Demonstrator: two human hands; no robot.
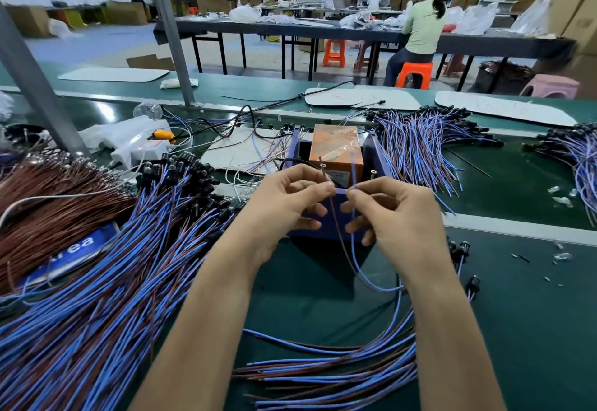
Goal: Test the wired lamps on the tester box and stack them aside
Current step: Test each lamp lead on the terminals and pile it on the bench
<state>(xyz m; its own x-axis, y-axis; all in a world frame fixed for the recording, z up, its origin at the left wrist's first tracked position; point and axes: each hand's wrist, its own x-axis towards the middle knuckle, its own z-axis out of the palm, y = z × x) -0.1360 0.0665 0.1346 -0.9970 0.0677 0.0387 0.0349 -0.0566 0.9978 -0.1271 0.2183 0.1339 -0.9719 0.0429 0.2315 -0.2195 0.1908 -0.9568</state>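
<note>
Far left of frame: bundle of brown wires (48, 203) lying on the green table (533, 330). Beside it, filling the lower left: large heap of wired lamps (113, 297), blue and brown leads fanned toward the lower edge, black lamp heads at the upper end. Above the heap, left of centre: white power strip (142, 147) with a yellow plug in it. Centre: left hand (290, 203), thumb and forefinger pinching a brown lead (337, 226), remaining fingers curled. The lead's bare tip points up, close to a screw on the tester box (336, 148); contact not resolvable. The box is blue-walled with an orange unit inside, directly behind both hands. Right of centre: right hand (394, 213), thumb and forefinger pinching a blue lead (354, 239), its end raised in front of the orange unit. Both leads drop between the hands, loop low and pass behind the right forearm; their lamp head cannot be identified. Lower centre-right: loose bundle of lamp leads (339, 375) lying across the table. Upper right: two further stacks of wired lamps (420, 145), one at the frame edge.
</note>
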